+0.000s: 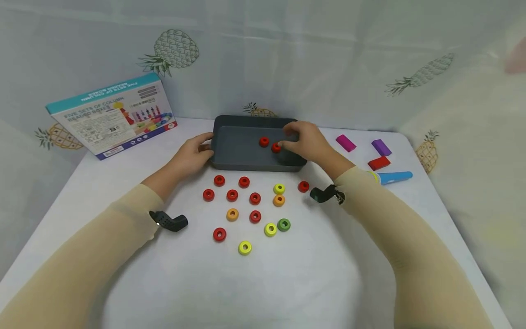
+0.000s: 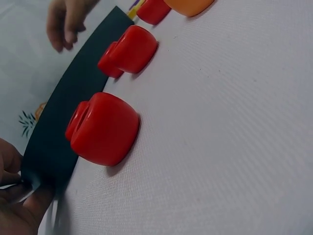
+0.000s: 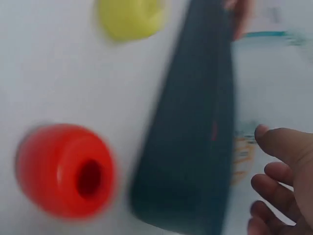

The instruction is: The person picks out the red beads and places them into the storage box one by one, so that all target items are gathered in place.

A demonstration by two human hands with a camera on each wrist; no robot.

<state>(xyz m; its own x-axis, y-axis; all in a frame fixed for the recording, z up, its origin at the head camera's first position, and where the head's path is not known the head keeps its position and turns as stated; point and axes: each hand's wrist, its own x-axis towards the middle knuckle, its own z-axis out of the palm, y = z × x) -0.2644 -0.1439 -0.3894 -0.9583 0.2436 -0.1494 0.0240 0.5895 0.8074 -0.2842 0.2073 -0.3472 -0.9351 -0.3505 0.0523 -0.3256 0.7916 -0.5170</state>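
My left hand [image 1: 192, 154] holds the left end of a dark grey tray [image 1: 242, 157], with the thumb and fingers around its edge. Inside the tray are two red beads [image 1: 264, 142], round with a hole through the middle. Over the tray's right part is my right hand [image 1: 306, 142], its thumb and fingers apart. The thumb tip overlaps the right-hand red bead [image 1: 276, 148] in the head view. In the right wrist view nothing shows between the thumb [image 3: 283, 142] and the spread fingers [image 3: 276, 196].
Several red beads [image 1: 232, 195], with yellow [image 1: 244, 248], orange [image 1: 232, 214] and green [image 1: 283, 224] ones, lie in front of the tray. A cardboard box [image 1: 115, 116] stands back left. Coloured blocks [image 1: 379, 163] and a blue tapered object [image 1: 395, 177] lie at right.
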